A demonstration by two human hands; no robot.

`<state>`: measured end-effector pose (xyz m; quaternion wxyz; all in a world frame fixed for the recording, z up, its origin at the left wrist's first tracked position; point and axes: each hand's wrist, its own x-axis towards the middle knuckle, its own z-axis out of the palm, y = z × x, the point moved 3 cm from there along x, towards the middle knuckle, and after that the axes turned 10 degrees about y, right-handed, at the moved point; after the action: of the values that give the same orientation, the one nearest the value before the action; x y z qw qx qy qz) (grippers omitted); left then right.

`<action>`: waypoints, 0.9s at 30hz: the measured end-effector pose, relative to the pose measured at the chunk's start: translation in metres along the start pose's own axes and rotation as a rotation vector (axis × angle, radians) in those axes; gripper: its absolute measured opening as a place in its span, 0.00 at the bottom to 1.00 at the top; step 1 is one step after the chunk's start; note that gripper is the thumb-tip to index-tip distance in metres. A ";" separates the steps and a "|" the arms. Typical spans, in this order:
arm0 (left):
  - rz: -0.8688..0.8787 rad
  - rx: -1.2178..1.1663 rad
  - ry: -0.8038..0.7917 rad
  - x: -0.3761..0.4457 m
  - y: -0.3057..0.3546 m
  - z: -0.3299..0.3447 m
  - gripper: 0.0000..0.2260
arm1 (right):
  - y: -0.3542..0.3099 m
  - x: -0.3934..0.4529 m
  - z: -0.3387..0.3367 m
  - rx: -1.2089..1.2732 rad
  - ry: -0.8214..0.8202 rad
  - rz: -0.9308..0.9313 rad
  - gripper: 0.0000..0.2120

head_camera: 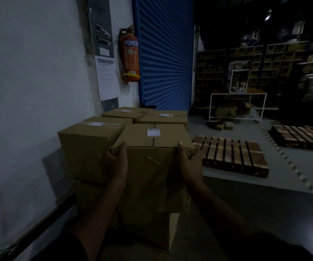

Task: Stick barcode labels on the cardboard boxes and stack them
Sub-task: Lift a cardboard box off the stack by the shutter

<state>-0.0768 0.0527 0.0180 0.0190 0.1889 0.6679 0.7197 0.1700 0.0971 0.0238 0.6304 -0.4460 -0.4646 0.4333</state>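
Barcode label [153, 132] print blurred; wall notice [106, 76] text illegible; shelves [255, 59] dark, contents indistinct.

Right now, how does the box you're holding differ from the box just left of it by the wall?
The held box is gripped at its near top corners by the left hand and right hand; the left box is untouched. The held box's label sits mid-top, facing the camera; the left box's label lies farther back and looks flatter. Both are brown, taped, labelled cartons at about equal height.

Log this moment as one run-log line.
left hand: grips box | right hand: grips box | label: on box top | stack: three labelled boxes beside
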 end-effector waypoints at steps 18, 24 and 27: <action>0.144 -0.184 -0.268 -0.292 0.054 0.038 0.21 | -0.024 -0.035 -0.304 0.059 0.323 -0.110 0.29; 0.040 -0.058 -0.514 -0.379 0.003 0.088 0.21 | 0.024 -0.034 -0.409 -0.075 0.444 0.072 0.24; 0.014 0.002 -0.634 -0.410 -0.028 0.114 0.21 | 0.048 -0.031 -0.447 -0.128 0.484 0.144 0.25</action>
<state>0.3314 0.0492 -0.1064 0.2212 0.4086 0.6278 0.6244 0.5920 0.0066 -0.1049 0.6612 -0.6076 -0.2937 0.3277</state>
